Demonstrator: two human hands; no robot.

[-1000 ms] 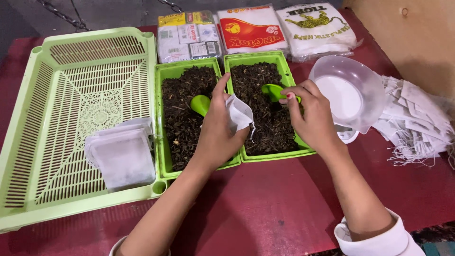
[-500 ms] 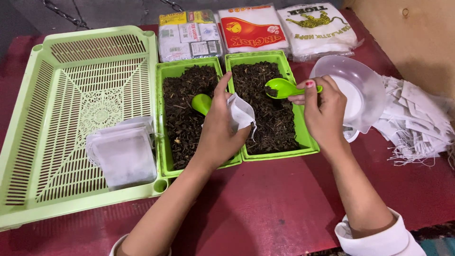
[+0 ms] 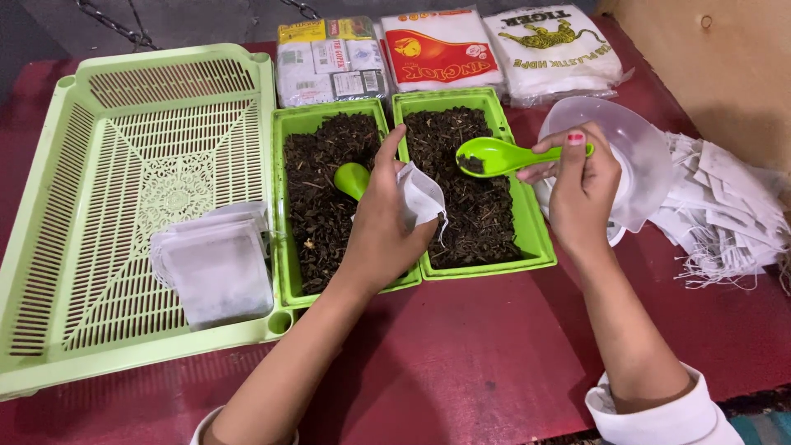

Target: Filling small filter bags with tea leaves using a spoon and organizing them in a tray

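Observation:
My left hand (image 3: 381,222) holds a small white filter bag (image 3: 420,196) open over the seam between two green trays of dark loose tea. My right hand (image 3: 581,185) grips a green plastic spoon (image 3: 498,155) by its handle, raised above the right tray (image 3: 527,239), with a little tea in its bowl. The spoon's bowl is just right of the bag and apart from it. A second green spoon (image 3: 353,179) lies in the left tray (image 3: 284,247), partly hidden by my left hand.
A large pale-green slotted basket (image 3: 99,165) at left holds a stack of filled white bags (image 3: 216,272). A clear plastic bowl (image 3: 634,161) and a heap of empty stringed bags (image 3: 725,206) lie at right. Sealed packets (image 3: 441,51) line the back of the red table (image 3: 494,363).
My right hand has lifted the green spoon out of the tea in the right tray and swung it up and level. My left hand with the bag has stayed put.

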